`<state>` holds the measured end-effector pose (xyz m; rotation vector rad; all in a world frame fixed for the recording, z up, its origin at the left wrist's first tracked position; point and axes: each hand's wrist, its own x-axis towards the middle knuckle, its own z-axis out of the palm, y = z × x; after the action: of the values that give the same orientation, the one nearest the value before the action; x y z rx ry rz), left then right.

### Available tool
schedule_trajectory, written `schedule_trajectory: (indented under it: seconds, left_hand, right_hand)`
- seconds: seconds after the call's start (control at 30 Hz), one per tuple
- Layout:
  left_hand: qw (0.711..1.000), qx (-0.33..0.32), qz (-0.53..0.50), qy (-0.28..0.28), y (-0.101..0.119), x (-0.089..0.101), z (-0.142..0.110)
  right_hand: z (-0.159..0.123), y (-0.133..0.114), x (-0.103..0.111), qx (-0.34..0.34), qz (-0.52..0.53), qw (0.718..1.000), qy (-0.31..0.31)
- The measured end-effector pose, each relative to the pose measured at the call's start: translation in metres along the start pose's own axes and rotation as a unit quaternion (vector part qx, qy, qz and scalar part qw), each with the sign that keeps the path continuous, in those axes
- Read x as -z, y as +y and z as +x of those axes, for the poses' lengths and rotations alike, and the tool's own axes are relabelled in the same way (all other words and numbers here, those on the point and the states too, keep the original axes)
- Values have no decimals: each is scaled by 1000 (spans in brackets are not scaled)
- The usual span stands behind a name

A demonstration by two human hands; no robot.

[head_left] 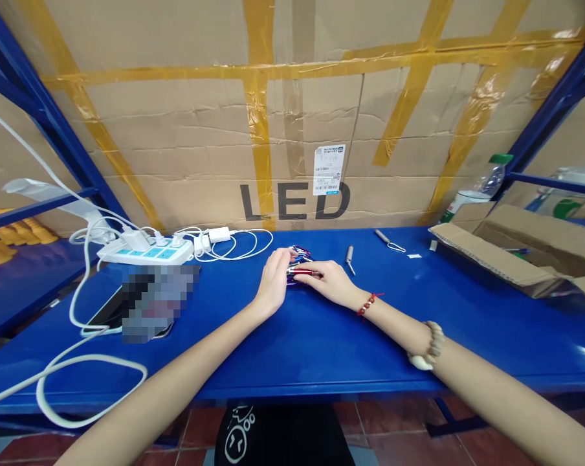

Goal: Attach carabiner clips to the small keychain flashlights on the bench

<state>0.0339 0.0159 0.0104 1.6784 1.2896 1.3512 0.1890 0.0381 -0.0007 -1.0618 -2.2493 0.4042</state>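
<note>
My right hand (329, 278) is closed around a slim red pen (303, 272) with a silver end, which points left toward my other palm. Fingers stretched and held together, my left hand (274, 278) stands on its edge at the left ends of the pens. Several more shiny pens (301, 252), blue, red and purple, lie in a small pile between and behind the hands; my fingers partly cover them. To the right of the pile lies a small grey-handled tool (349, 259) with a metal tip.
Another grey-handled piece with a wire loop (389, 241) lies farther back. An open cardboard box (491, 259) is at the right, near a green-capped bottle (486, 181). On the left are a white power strip (147, 252), loose cables (93, 362) and a blurred tablet-like device (110, 307). A large carton (186, 149) closes off the back.
</note>
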Motion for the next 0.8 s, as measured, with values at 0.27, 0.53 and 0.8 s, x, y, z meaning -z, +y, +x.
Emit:
schedule_trajectory:
  seconds: [0.27,0.53,0.8]
  left_hand:
    - [1000,-4,3,2,3,0,-1]
    - [1000,3,28,-7,5,1,-2]
    - [999,5,34,-9,11,1,-4]
  right_hand:
    - [0,-1,1,11,-10,1000,4]
    - [-1,-2,4,36,-22,999,-13]
    - [-1,-3,4,27,-34,999,-25]
